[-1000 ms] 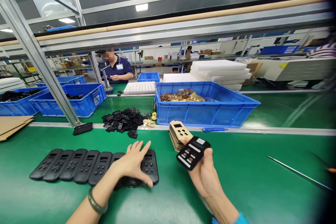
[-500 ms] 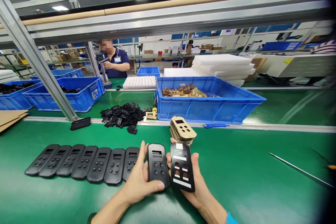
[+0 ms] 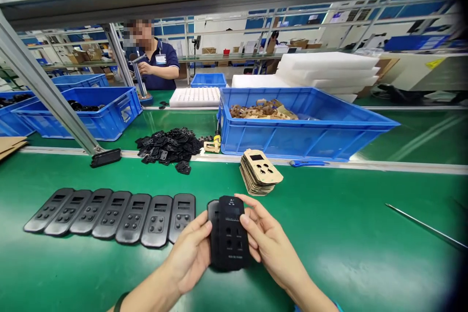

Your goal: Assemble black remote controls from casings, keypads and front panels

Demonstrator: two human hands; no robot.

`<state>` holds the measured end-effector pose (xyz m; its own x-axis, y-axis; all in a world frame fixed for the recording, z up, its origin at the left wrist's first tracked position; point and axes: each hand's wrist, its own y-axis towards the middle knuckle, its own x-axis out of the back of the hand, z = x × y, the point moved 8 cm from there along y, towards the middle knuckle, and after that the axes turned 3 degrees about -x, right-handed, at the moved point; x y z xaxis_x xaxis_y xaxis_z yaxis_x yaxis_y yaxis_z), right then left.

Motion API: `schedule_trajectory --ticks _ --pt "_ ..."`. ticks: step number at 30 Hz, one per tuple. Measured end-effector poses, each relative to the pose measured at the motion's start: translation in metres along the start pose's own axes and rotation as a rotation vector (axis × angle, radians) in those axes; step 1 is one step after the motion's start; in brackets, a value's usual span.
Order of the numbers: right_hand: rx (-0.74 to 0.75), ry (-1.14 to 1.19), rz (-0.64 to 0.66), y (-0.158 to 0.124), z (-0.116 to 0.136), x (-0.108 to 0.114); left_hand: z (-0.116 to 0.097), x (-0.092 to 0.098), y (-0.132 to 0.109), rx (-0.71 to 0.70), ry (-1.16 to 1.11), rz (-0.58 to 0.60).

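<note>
My left hand [image 3: 190, 258] grips a black remote-control shell [image 3: 212, 214] from its left side, just above the green table. My right hand [image 3: 268, 241] presses a black label sheet [image 3: 229, 234] with cut-out holes onto the shell's face, fingers curled on its right edge. A row of several black shells [image 3: 109, 214] lies flat to the left of my hands. A stack of tan backing sheets [image 3: 259, 171] sits a little beyond my right hand.
A blue bin [image 3: 303, 124] with tan scraps stands behind the stack, next to a heap of small black parts [image 3: 168, 144]. More blue bins [image 3: 87, 112] stand at the far left. A person in a dark shirt [image 3: 155, 63] works across the line. A thin metal rod [image 3: 426, 226] lies at right.
My left hand picked the rightmost shell off the row and raised it. My right hand brought the label sheet across and laid it over the shell. The camera tilted down.
</note>
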<state>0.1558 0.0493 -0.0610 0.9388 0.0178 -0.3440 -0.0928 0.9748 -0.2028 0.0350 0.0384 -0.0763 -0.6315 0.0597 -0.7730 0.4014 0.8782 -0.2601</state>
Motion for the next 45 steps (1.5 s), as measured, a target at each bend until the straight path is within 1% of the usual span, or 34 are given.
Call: schedule_trajectory --ticks 2,6,11,19,23,28,34,37,40,43,45 --pt "0.028 -0.110 0.003 -0.0007 0.0002 -0.0009 0.0007 -0.0024 -0.0003 0.011 0.000 0.034" --pt "0.041 -0.190 -0.009 -0.0012 -0.0010 0.0000 0.0009 -0.0034 -0.0001 0.013 -0.001 0.062" --pt "0.052 -0.223 -0.024 -0.0009 -0.0014 0.0002 0.0027 -0.0034 -0.0007 0.026 0.013 0.046" --pt "0.033 -0.197 -0.007 -0.0001 -0.0046 0.0002 0.0006 -0.0083 -0.0021 0.013 0.032 0.091" --pt "0.037 -0.205 -0.008 -0.0003 -0.0048 0.0000 0.0001 -0.0071 -0.0020 0.008 0.041 0.078" --pt "0.075 -0.270 -0.007 -0.0011 -0.0047 -0.0008 0.0018 -0.0043 -0.0017 0.016 0.027 0.049" --pt "0.126 -0.352 -0.032 -0.0005 -0.0050 0.0006 0.0009 -0.0055 -0.0018 0.004 0.025 0.054" --pt "0.133 -0.361 -0.039 -0.0004 -0.0064 0.0008 0.0016 -0.0066 -0.0026 -0.005 0.061 0.069" --pt "0.138 -0.390 -0.054 -0.0006 -0.0078 0.0031 0.0024 -0.0059 -0.0035 -0.046 0.143 0.076" --pt "0.161 -0.453 -0.083 0.0000 -0.0053 0.0076 0.0042 -0.0044 -0.0046 -0.075 0.207 0.072" --pt "0.164 -0.504 -0.067 0.0007 -0.0034 0.0071 0.0054 -0.0041 -0.0055 -0.071 0.214 0.069"
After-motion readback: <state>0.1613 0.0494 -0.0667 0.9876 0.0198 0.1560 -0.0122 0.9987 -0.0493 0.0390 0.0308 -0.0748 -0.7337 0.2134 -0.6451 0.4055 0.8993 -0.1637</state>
